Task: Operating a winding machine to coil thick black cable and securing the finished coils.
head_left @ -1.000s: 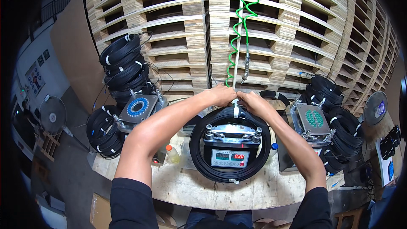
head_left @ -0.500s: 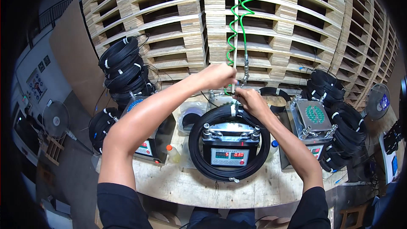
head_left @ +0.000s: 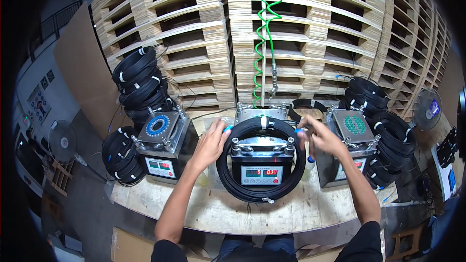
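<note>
A coil of black cable (head_left: pixel 227 179), tied with white bands, hangs around the middle bench machine (head_left: pixel 262 160), which has a lit red digital display. At the coil's upper left, my left hand (head_left: pixel 209 144) is closed, pinching a small blue piece (head_left: pixel 227 128) that looks like a cable connector. On the upper right side, my right hand (head_left: pixel 323 138) is slightly blurred. Its thumb and fingertips hold another small blue piece (head_left: pixel 298 130). Below it stands a bottle with a dark blue cap (head_left: pixel 311 159).
Similar machines stand left (head_left: pixel 160 157) and right (head_left: pixel 347 162), with stacked black cable coils (head_left: pixel 138 82) beyond them. A green spiral hose (head_left: pixel 272 34) with a metal nozzle (head_left: pixel 274 87) hangs before wooden pallets (head_left: pixel 204 53). Fans (head_left: pixel 64 140) stand at both sides.
Both hands have come down and apart from the hose nozzle, to either side of the coil. The left machine's round blue plate now shows; my left hand now covers the orange-capped bottle's top.
</note>
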Action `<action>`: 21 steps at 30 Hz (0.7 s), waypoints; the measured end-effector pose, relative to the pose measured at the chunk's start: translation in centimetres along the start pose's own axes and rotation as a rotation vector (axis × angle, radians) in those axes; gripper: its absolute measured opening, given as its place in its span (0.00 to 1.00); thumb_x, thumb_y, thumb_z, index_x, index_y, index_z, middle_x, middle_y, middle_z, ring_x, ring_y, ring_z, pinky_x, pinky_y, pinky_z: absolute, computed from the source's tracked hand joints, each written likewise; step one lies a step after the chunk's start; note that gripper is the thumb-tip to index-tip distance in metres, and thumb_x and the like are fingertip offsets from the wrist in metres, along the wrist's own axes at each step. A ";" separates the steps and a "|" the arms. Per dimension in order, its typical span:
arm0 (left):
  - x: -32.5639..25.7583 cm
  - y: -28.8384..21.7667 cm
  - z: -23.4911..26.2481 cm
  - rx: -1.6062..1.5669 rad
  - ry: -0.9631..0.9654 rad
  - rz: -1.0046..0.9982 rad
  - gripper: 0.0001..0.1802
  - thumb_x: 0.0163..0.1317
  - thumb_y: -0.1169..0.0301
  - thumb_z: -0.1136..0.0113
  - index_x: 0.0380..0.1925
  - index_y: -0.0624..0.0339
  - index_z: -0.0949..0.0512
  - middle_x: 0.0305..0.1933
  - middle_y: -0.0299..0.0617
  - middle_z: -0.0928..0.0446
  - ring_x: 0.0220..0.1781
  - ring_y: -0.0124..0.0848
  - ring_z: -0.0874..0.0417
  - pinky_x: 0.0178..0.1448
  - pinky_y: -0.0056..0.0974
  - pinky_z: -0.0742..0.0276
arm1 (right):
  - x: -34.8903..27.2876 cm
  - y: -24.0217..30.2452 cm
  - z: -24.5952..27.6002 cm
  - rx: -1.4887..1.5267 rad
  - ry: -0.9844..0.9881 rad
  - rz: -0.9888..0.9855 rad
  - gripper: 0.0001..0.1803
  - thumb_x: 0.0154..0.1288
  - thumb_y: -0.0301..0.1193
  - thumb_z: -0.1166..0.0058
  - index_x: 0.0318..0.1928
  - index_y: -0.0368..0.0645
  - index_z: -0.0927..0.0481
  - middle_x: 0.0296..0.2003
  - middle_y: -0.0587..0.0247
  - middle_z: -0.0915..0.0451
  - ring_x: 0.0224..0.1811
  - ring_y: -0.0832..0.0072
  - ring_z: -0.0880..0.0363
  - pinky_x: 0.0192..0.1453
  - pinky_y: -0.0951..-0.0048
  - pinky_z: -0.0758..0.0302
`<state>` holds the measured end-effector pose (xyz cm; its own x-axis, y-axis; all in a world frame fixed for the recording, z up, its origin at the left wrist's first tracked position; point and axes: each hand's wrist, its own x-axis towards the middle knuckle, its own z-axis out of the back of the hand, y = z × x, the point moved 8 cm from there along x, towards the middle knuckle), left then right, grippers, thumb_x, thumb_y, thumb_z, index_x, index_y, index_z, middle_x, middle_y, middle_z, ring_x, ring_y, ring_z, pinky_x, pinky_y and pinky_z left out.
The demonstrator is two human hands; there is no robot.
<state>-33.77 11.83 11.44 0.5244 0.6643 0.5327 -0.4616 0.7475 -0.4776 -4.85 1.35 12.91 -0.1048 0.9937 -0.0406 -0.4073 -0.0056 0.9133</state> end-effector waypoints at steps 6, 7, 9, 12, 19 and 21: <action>-5.1 4.1 -2.2 -0.076 -0.144 0.273 0.19 0.76 0.58 0.50 0.45 0.67 0.32 0.44 0.61 0.23 0.46 0.62 0.21 0.50 0.54 0.27 | -3.2 -5.4 -1.3 -0.246 -0.715 0.501 0.16 0.68 0.21 0.40 0.55 0.41 0.26 0.20 0.69 0.29 0.21 0.86 0.36 0.22 0.77 0.40; -5.6 4.2 -2.3 -0.111 -0.228 0.313 0.22 0.74 0.55 0.47 0.45 0.67 0.31 0.44 0.61 0.23 0.46 0.60 0.21 0.51 0.53 0.27 | -3.0 -7.2 -1.7 -0.231 -0.796 0.537 0.18 0.67 0.20 0.40 0.57 0.40 0.26 0.29 0.63 0.27 0.28 0.85 0.30 0.25 0.79 0.34; -7.0 4.5 -2.2 -0.137 -0.358 0.389 0.28 0.67 0.51 0.37 0.47 0.68 0.30 0.46 0.60 0.25 0.50 0.54 0.23 0.57 0.49 0.29 | -4.0 -5.4 -3.2 -0.414 -0.970 0.528 0.26 0.65 0.25 0.37 0.63 0.41 0.28 0.40 0.52 0.24 0.42 0.63 0.22 0.45 0.66 0.25; -8.3 3.9 -2.6 -0.126 -0.431 0.406 0.32 0.61 0.55 0.28 0.52 0.69 0.30 0.53 0.59 0.27 0.56 0.53 0.25 0.61 0.49 0.30 | -3.5 -6.7 -3.1 -0.392 -1.011 0.351 0.32 0.67 0.34 0.37 0.69 0.42 0.31 0.50 0.43 0.22 0.52 0.51 0.20 0.57 0.59 0.25; -11.3 5.7 -5.1 -0.194 -0.199 0.635 0.37 0.58 0.56 0.28 0.60 0.66 0.32 0.53 0.62 0.20 0.55 0.53 0.17 0.60 0.49 0.25 | -3.8 -8.1 -5.3 -0.431 -0.739 -0.025 0.40 0.65 0.42 0.35 0.71 0.35 0.35 0.60 0.38 0.24 0.60 0.48 0.22 0.62 0.58 0.26; -10.7 5.0 -5.2 0.008 -0.133 0.559 0.34 0.60 0.57 0.32 0.60 0.67 0.30 0.52 0.62 0.20 0.55 0.56 0.19 0.60 0.51 0.25 | -4.0 -8.7 -5.1 -0.448 -0.747 -0.019 0.41 0.61 0.37 0.33 0.70 0.35 0.35 0.57 0.39 0.21 0.55 0.47 0.19 0.59 0.58 0.24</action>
<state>-38.00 8.41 -0.27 0.1045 0.9531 0.2841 -0.6487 0.2818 -0.7069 -5.55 -3.18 3.09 0.4642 0.8066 0.3660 -0.7380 0.1238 0.6633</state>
